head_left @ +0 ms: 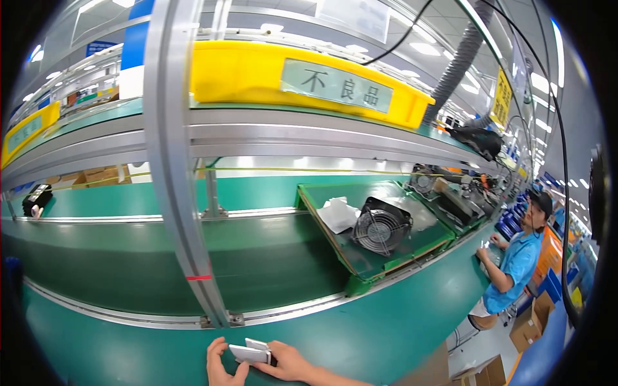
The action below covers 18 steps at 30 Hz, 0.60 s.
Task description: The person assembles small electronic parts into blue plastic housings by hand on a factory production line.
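Note:
At the front edge of the green workbench [322,331], my right hand [288,363] grips a small pair of white, flat rectangular pieces [249,354]. The pieces lie at an angle to each other, with a gap between them; their exact kind is unclear. My left hand [223,365] is just left of them, with its fingers curved and apart. Its thumb comes close to the lower edge of the nearer piece, and I cannot tell whether it touches. My right palm is partly hidden behind its fingers.
A metal post [183,193] rises ahead of my hands. Beyond runs a green conveyor [277,251] carrying a green-edged tray [418,241] with a black fan [383,226] and white paper [338,215]. A yellow bin [238,71] sits overhead. A person in blue [515,264] works at right.

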Each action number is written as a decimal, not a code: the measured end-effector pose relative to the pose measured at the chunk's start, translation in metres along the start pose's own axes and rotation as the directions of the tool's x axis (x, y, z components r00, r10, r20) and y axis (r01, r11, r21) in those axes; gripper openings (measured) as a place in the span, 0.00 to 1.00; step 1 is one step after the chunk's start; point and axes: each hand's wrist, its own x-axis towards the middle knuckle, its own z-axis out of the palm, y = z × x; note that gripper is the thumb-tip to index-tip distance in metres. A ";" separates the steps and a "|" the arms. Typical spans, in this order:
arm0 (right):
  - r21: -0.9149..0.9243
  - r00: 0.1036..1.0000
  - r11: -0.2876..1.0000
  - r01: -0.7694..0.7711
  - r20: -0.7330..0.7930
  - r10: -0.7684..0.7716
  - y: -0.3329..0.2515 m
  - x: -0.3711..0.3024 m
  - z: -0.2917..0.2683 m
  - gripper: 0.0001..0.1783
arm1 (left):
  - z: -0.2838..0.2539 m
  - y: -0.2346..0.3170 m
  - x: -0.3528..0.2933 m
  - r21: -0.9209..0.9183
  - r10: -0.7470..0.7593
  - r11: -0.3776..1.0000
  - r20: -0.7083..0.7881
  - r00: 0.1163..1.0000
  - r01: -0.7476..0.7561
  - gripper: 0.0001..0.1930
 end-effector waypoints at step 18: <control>0.006 0.993 0.995 0.099 0.056 -0.099 0.001 -0.001 0.001 0.22 | 0.004 -0.007 0.002 -0.139 -0.089 0.984 0.160 0.983 0.112 0.38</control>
